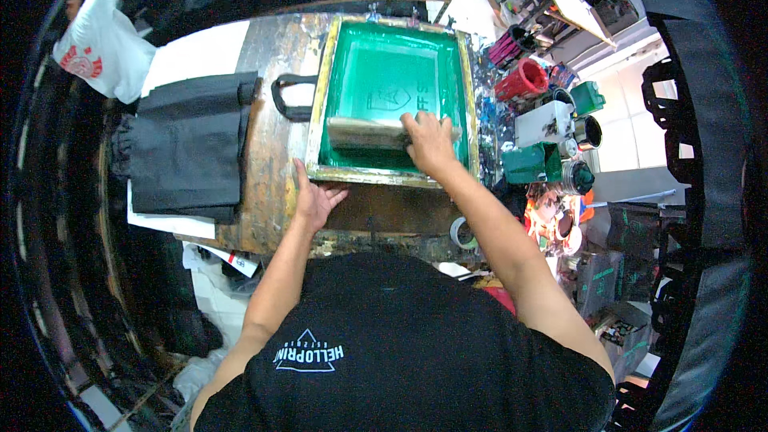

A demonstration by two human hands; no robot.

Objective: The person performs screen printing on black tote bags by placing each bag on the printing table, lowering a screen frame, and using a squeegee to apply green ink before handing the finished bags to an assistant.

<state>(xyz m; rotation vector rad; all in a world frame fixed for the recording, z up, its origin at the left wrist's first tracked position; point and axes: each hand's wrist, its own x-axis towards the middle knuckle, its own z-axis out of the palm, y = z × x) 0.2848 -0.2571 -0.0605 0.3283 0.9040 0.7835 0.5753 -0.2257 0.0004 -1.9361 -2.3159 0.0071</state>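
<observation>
A screen-printing frame (pixel 314 140) with a green-inked mesh lies on the worktable in front of me. My right hand (pixel 432 142) is closed around the top of a wide squeegee (pixel 364 134), which stands across the near part of the mesh. Close to the frame's near left corner is my left hand (pixel 318 198), palm up and fingers spread; its thumb rests at the corner, though firm contact is hard to make out. A black fabric handle loop (pixel 280 100) sticks out from under the frame's left side; whatever it belongs to is hidden.
Black fabric bags (pixel 188 144) lie stacked on the left of the wooden table (pixel 272 140). To the right stand a red tub (pixel 524 80), a green container (pixel 532 162) and ink-stained cans. A roll of tape (pixel 462 232) sits near the front edge. Another person (pixel 104 48) stands far left.
</observation>
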